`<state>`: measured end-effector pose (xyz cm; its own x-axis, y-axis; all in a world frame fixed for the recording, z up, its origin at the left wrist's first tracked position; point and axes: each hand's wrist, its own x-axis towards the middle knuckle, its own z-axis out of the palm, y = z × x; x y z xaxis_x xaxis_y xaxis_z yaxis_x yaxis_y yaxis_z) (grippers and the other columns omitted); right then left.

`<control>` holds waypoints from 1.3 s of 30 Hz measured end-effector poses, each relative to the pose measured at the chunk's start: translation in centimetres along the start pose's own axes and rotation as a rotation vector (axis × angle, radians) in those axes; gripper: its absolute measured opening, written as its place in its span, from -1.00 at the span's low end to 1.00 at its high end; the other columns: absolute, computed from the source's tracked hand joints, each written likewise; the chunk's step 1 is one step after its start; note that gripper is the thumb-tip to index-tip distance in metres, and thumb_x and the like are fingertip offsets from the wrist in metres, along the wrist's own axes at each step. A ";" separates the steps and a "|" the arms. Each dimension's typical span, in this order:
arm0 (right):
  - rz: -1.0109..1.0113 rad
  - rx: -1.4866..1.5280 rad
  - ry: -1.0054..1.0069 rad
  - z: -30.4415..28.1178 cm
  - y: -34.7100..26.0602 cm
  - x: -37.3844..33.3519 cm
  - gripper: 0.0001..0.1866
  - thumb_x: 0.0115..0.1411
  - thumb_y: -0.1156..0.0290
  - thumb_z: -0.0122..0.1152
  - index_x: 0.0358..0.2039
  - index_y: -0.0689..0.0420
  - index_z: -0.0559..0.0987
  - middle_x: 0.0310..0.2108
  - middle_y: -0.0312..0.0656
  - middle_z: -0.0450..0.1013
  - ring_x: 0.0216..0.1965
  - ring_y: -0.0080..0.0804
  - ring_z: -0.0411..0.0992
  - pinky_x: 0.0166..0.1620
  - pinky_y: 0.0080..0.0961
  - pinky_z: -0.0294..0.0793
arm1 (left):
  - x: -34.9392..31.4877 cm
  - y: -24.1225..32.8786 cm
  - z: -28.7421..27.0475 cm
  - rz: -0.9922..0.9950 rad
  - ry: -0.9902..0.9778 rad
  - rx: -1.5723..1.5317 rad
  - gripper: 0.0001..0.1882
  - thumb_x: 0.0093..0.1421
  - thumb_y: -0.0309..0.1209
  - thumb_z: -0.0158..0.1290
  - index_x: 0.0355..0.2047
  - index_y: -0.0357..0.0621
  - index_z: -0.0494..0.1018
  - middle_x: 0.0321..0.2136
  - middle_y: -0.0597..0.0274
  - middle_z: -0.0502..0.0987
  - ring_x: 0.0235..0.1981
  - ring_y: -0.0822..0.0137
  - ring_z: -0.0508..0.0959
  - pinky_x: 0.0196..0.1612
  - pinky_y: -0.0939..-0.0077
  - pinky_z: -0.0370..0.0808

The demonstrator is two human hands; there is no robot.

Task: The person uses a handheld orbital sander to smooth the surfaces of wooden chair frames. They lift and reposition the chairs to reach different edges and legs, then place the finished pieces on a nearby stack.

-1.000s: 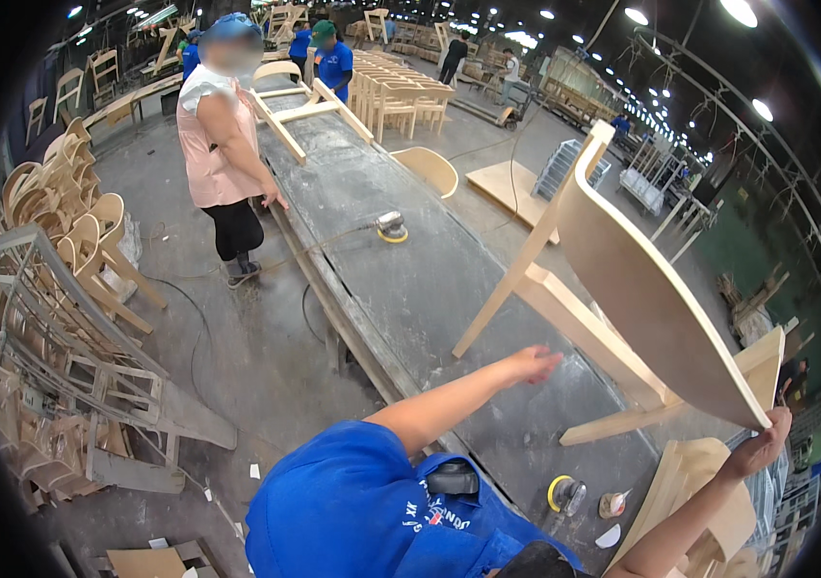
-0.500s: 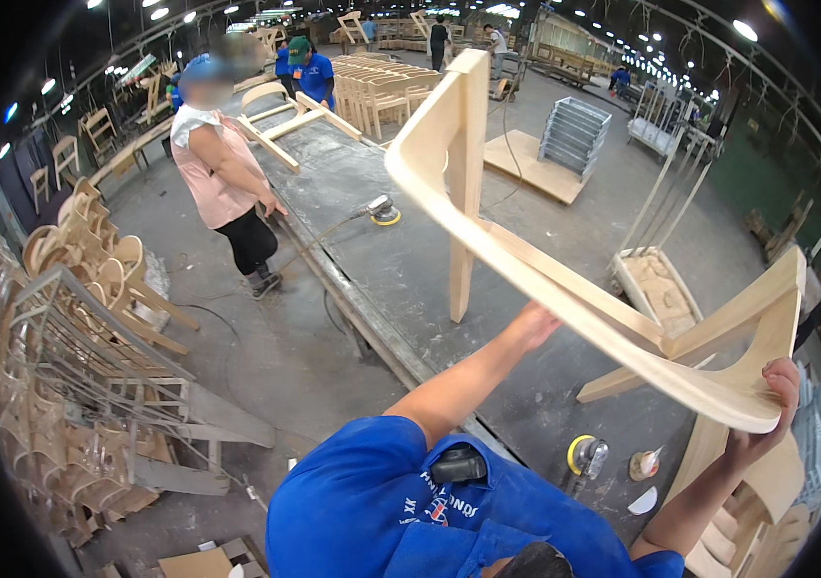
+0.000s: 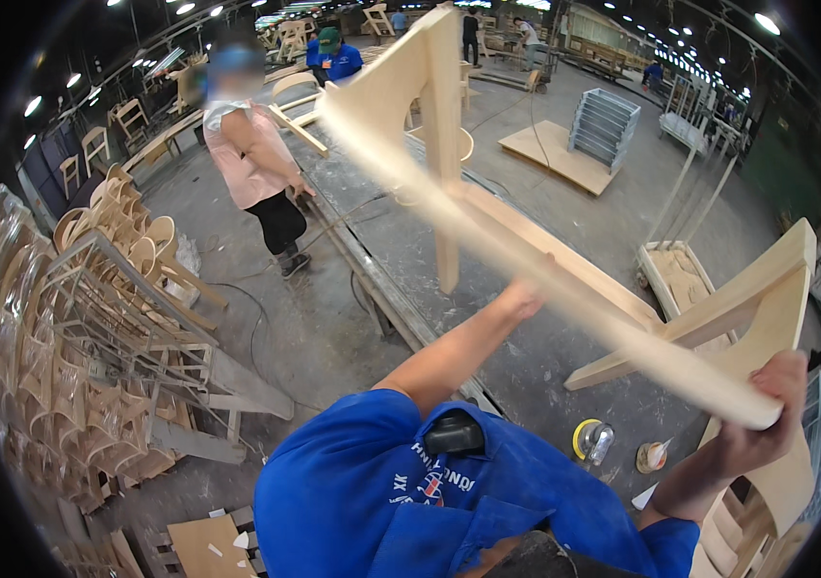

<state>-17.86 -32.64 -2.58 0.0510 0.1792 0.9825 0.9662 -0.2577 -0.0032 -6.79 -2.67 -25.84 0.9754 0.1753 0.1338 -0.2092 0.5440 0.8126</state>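
A pale, unpainted wooden chair frame [image 3: 584,308] with a long curved rail and angled legs is tilted up over the dark workbench [image 3: 516,371]. My left hand [image 3: 524,297] is closed at the middle of the rail, its fingertips partly hidden behind the wood. Around the rail's near right end, my right hand [image 3: 767,409] is wrapped with its fingers over the edge. A sander with a yellow pad [image 3: 593,440] lies on the bench below the frame. Beside it stands a small round container [image 3: 652,456] with a whitish top.
Across the bench's left edge stands a person in a pink top [image 3: 251,144], a hand on the bench. Curved wooden chair parts [image 3: 35,366] and a grey metal rack [image 3: 208,376] fill the left. More wooden parts [image 3: 752,530] are at lower right. Grey stacked crates [image 3: 605,130] sit beyond the bench.
The chair frame's far end has swung left and up, and the curved rail has rolled, with both hands still on it. My view has shifted a little.
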 end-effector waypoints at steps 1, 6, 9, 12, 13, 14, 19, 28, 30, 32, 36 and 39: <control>0.027 0.067 -0.045 -1.0 1.1 0.8 -0.65 -0.11 0.36 0.37 -0.39 0.28 0.43 -0.51 -0.18 0.33 -0.43 -0.39 0.25 -0.34 -0.48 0.21 | -0.3 1.8 0.2 0.110 -0.015 0.074 -0.30 0.31 -0.03 -0.08 0.21 -0.32 0.04 0.12 -0.06 0.29 0.15 0.09 0.34 0.17 0.18 0.35; 0.262 0.168 0.331 -0.1 7.6 0.5 -0.62 0.22 0.33 0.23 -0.08 0.36 0.46 -0.12 -0.13 0.45 -0.08 -0.46 0.39 0.05 -0.51 0.31 | 0.8 11.3 -0.3 0.295 0.369 0.296 -0.39 0.17 -0.04 0.16 -0.01 -0.31 0.32 -0.17 0.05 0.53 -0.15 0.24 0.53 -0.13 0.34 0.49; 0.481 0.296 0.438 3.0 10.4 -1.4 -0.67 0.25 0.34 0.19 -0.10 0.33 0.44 -0.16 -0.16 0.46 -0.11 -0.47 0.40 0.02 -0.51 0.32 | 2.0 14.0 -2.8 0.537 0.511 0.276 -0.43 0.14 -0.09 0.21 -0.05 -0.32 0.36 -0.20 0.08 0.55 -0.20 0.31 0.55 -0.15 0.43 0.49; 0.717 0.451 0.432 7.9 12.5 -4.5 -0.69 0.27 0.34 0.16 -0.10 0.30 0.43 -0.18 -0.18 0.46 -0.13 -0.49 0.40 -0.01 -0.52 0.34 | 3.1 14.9 -7.1 0.579 0.534 0.107 -0.52 0.12 -0.31 0.25 -0.09 -0.35 0.32 -0.22 0.03 0.54 -0.21 0.29 0.55 -0.16 0.46 0.50; 0.782 0.508 0.420 9.6 13.2 -5.4 -0.70 0.28 0.34 0.15 -0.09 0.29 0.43 -0.18 -0.20 0.46 -0.14 -0.50 0.41 -0.03 -0.52 0.35 | 3.4 14.5 -8.6 0.528 0.577 0.124 -0.53 0.12 -0.33 0.25 -0.10 -0.36 0.32 -0.22 0.03 0.54 -0.21 0.29 0.55 -0.16 0.46 0.50; 0.857 0.516 0.393 11.1 13.8 -6.1 -0.70 0.28 0.34 0.15 -0.09 0.28 0.43 -0.18 -0.20 0.46 -0.14 -0.50 0.41 -0.04 -0.53 0.35 | 3.6 13.8 -10.2 0.497 0.607 0.136 -0.54 0.13 -0.34 0.24 -0.10 -0.36 0.32 -0.22 0.04 0.54 -0.22 0.28 0.55 -0.15 0.46 0.50; 1.131 0.446 0.250 21.0 17.2 -8.4 -0.72 0.27 0.34 0.16 -0.11 0.27 0.46 -0.21 -0.23 0.49 -0.16 -0.53 0.43 -0.09 -0.58 0.38 | 5.8 7.8 -19.4 0.351 0.721 0.014 -0.58 0.13 -0.38 0.23 -0.13 -0.42 0.36 -0.19 0.03 0.53 -0.19 0.30 0.54 -0.14 0.46 0.49; 1.360 0.429 -0.041 40.7 21.2 -14.0 -0.81 0.29 0.33 0.13 -0.29 0.21 0.50 -0.36 -0.29 0.49 -0.37 -0.63 0.41 -0.26 -0.66 0.39 | 5.9 -0.4 -35.9 -0.100 1.064 0.113 -0.32 0.16 -0.03 0.16 -0.05 -0.50 0.34 -0.11 -0.05 0.50 -0.09 0.18 0.51 -0.03 0.37 0.43; 1.397 0.470 -0.024 43.4 22.3 -15.4 -0.80 0.27 0.30 0.16 -0.35 0.19 0.49 -0.44 -0.33 0.46 -0.43 -0.66 0.37 -0.34 -0.67 0.36 | 5.9 -0.6 -37.9 -0.168 1.101 0.148 -0.29 0.16 -0.02 0.16 -0.03 -0.52 0.32 -0.08 -0.09 0.47 -0.06 0.16 0.49 -0.02 0.35 0.42; 1.429 0.409 -0.050 45.7 23.5 -16.8 -0.79 0.27 0.29 0.16 -0.35 0.19 0.49 -0.45 -0.32 0.46 -0.43 -0.65 0.37 -0.34 -0.65 0.37 | 6.2 -0.8 -39.4 -0.228 1.145 0.175 -0.28 0.15 -0.01 0.15 -0.02 -0.53 0.31 -0.06 -0.13 0.46 -0.05 0.13 0.49 0.00 0.34 0.42; 1.406 0.390 -0.129 49.1 25.4 -20.2 -0.77 0.27 0.28 0.16 -0.37 0.21 0.48 -0.45 -0.31 0.47 -0.44 -0.63 0.38 -0.34 -0.63 0.37 | 7.0 -1.9 -41.8 -0.269 1.213 0.226 -0.32 0.13 -0.01 0.16 -0.07 -0.48 0.36 -0.09 -0.16 0.49 -0.06 0.05 0.51 0.00 0.29 0.41; 1.475 0.356 -0.091 51.1 27.0 -22.5 -0.77 0.27 0.29 0.16 -0.38 0.21 0.48 -0.45 -0.31 0.47 -0.44 -0.61 0.38 -0.34 -0.63 0.37 | 7.3 -3.4 -43.7 -0.274 1.205 0.276 -0.30 0.13 0.01 0.14 -0.06 -0.50 0.35 -0.12 -0.16 0.49 -0.08 0.06 0.52 -0.04 0.29 0.43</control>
<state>19.95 4.87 -34.24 0.9983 0.0335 0.0471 0.0478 -0.0204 -0.9986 -1.96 32.61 -52.45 0.2724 0.7972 -0.5388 0.1524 0.5172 0.8422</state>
